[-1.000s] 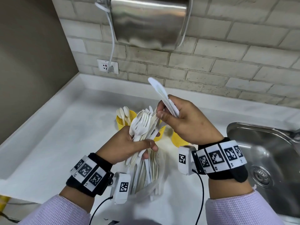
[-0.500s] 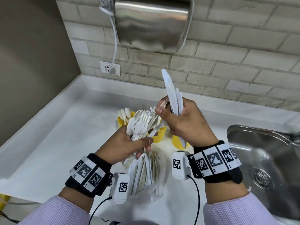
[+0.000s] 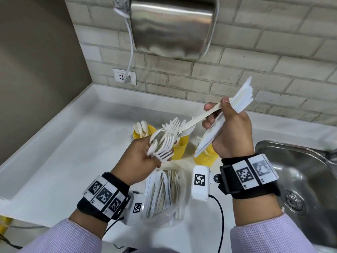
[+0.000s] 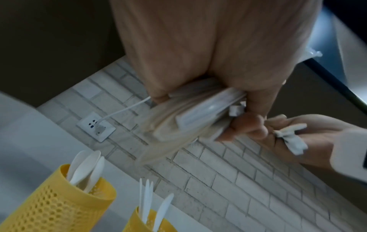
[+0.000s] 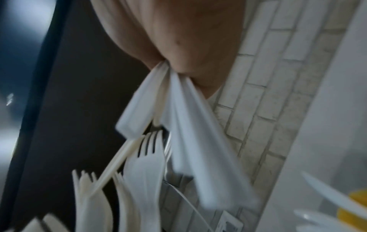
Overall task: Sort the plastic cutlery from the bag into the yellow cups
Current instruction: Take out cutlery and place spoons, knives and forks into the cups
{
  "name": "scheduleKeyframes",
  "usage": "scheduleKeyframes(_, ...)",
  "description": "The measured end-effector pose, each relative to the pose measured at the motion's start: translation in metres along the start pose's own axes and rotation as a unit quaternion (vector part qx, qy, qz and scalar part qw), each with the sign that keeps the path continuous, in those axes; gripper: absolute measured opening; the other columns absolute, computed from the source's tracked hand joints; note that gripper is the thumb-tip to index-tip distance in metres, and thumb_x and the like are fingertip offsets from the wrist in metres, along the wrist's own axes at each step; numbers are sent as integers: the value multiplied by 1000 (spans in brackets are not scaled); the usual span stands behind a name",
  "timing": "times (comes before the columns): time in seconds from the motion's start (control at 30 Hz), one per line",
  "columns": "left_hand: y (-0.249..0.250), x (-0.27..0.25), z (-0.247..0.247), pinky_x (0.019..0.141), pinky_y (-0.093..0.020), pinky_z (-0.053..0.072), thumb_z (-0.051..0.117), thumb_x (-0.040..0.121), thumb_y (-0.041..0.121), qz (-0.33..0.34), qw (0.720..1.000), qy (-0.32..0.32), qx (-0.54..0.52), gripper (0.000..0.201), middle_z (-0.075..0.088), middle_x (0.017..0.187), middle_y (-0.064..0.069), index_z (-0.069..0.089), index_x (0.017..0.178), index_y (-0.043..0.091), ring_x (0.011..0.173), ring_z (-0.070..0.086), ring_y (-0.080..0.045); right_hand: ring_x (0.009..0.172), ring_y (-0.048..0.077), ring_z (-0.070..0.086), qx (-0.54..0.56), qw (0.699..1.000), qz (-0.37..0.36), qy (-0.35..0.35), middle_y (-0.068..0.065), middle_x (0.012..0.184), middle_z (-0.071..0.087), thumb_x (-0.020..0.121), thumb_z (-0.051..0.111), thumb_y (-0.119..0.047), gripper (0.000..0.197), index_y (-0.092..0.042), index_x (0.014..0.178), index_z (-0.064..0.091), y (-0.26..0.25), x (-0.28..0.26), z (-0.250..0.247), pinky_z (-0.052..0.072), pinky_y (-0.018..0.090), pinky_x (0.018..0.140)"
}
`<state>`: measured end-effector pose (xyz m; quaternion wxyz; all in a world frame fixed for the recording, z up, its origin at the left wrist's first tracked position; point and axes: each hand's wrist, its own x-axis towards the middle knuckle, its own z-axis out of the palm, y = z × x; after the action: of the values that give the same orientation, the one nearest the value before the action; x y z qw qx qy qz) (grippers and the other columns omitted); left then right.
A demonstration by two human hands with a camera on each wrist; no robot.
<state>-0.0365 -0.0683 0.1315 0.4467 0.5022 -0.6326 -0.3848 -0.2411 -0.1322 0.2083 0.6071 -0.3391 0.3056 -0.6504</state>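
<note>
- Yellow cup (image 3: 144,132) at far left holds spoons; the middle cup (image 3: 179,147) is partly hidden behind forks.
- Left hand (image 3: 138,161) is curled around a fan of forks (image 3: 165,143).
- Clear bag (image 3: 164,194) lies under both wrists, its contents blurred.
- Right hand (image 3: 231,132) grips a stack of knives (image 3: 242,103) and pinches one cream handle (image 3: 200,117).
- Right cup (image 3: 206,157) is half covered.

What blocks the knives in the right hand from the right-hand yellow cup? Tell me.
Nothing visible does. The right hand holds the knives just above the right yellow cup; the left hand and its forks stay off to the side.
</note>
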Motion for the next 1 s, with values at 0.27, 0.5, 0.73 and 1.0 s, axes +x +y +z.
scheduleKeyframes(0.27, -1, 2, -3, 78, -49, 58, 64, 79, -6, 112, 989, 51, 81, 49, 75, 95, 11, 69, 106, 34, 90, 73, -23, 72, 26, 69, 178, 980, 72, 58, 5, 70, 61, 108, 44, -20, 29, -14, 81, 54, 10, 7, -15, 62, 43, 78)
scheduleKeyframes(0.5, -3, 1, -9, 85, -56, 58, 66, 83, 0, 115, 992, 55, 26, 47, 75, 100, 13, 71, 106, 40, 97, 73, -27, 52, 18, 50, 223, 971, 44, 78, 3, 68, 48, 108, 47, -27, 27, -16, 84, 52, 10, 4, -6, 56, 30, 59)
scheduleKeyframes(0.73, 2, -2, -9, 83, -43, 57, 66, 87, 24, 92, 990, 52, -97, 30, 77, 96, 8, 75, 102, 48, 95, 73, -31, 40, 8, 24, 114, 991, -49, 50, -4, 57, 26, 107, 48, -41, 35, -22, 77, 48, -1, -10, 12, 26, 18, 37)
scheduleKeyframes(1.0, 11, -6, -14, 54, -31, 49, 72, 90, 38, 37, 992, 15, -119, 20, 70, 71, -6, 75, 79, 21, 58, 59, -21, 34, 9, 18, 103, 988, -108, -25, -3, 50, 19, 102, 53, -28, 42, -20, 64, 36, -14, -27, 29, 22, 15, 37)
